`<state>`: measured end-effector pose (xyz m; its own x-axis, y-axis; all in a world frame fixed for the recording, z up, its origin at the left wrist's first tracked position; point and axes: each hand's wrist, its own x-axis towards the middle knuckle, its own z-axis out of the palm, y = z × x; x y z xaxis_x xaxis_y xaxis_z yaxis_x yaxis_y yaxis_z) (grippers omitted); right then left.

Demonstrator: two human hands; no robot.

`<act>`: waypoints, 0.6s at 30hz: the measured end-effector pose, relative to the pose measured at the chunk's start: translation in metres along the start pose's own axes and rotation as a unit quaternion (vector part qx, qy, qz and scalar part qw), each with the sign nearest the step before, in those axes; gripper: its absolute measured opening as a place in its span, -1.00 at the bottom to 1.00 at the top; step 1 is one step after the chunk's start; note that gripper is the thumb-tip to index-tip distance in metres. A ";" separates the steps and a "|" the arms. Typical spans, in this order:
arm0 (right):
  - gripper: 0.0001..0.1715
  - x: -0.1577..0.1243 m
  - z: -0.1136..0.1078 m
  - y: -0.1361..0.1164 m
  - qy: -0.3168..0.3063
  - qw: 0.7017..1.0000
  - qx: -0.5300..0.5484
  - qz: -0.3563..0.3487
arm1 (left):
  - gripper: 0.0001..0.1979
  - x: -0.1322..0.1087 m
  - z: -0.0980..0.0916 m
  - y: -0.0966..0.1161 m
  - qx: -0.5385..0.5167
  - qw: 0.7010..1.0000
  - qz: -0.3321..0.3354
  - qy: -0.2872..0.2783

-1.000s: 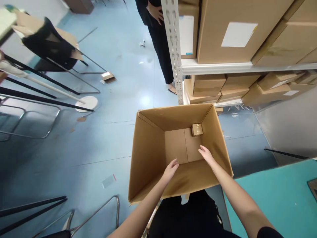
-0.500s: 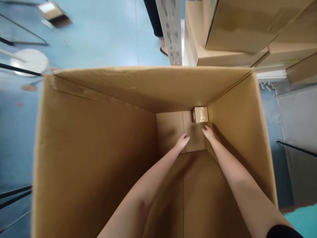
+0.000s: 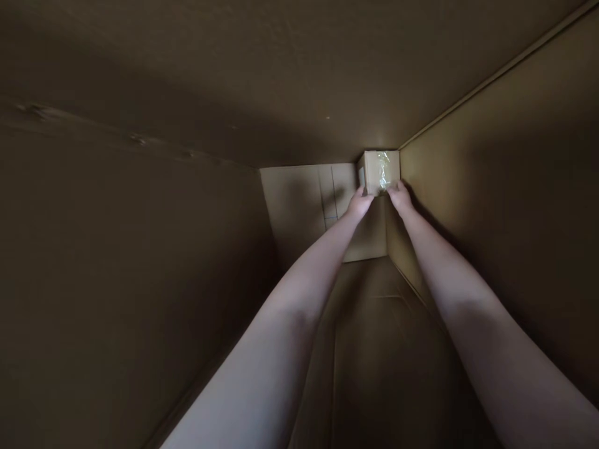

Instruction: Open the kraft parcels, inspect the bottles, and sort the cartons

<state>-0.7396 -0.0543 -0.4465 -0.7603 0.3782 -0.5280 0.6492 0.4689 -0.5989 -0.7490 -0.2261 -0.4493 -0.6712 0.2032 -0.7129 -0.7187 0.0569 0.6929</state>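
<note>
Deeper, left hand [image 3: 360, 204] and right hand [image 3: 399, 197] touch taped box [image 3: 379, 173] (near edge).

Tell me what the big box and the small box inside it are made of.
The big box looks like plain cardboard: matte brown, unpainted, with folded seams along its floor. The small box also looks like cardboard, with glossy clear tape catching the light, though the dim interior leaves its exact finish uncertain.
</note>
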 end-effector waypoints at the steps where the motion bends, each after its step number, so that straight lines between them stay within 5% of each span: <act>1: -0.27 -0.003 -0.007 -0.004 -0.002 1.000 0.011 0.015 | -0.30 -0.003 0.005 0.006 -0.009 1.000 0.006 -0.010; 6: -0.05 -0.001 -0.032 -0.025 -0.009 0.996 0.066 0.065 | -0.34 -0.011 0.020 0.030 -0.048 0.996 0.042 -0.056; 12: 0.04 0.005 -0.023 -0.012 -0.018 0.995 0.036 0.094 | -0.36 -0.019 0.018 0.015 -0.065 0.995 0.045 -0.056; 18: 0.04 -0.078 0.002 0.003 -0.001 0.983 -0.031 0.180 | -0.35 -0.081 -0.001 -0.015 0.032 0.997 -0.037 0.066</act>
<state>-0.6783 -0.0841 -0.4085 -0.4810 0.5269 -0.7007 0.8738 0.3528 -0.3345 -0.6836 -0.2444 -0.4020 -0.6382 0.0666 -0.7670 -0.7566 0.1302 0.6408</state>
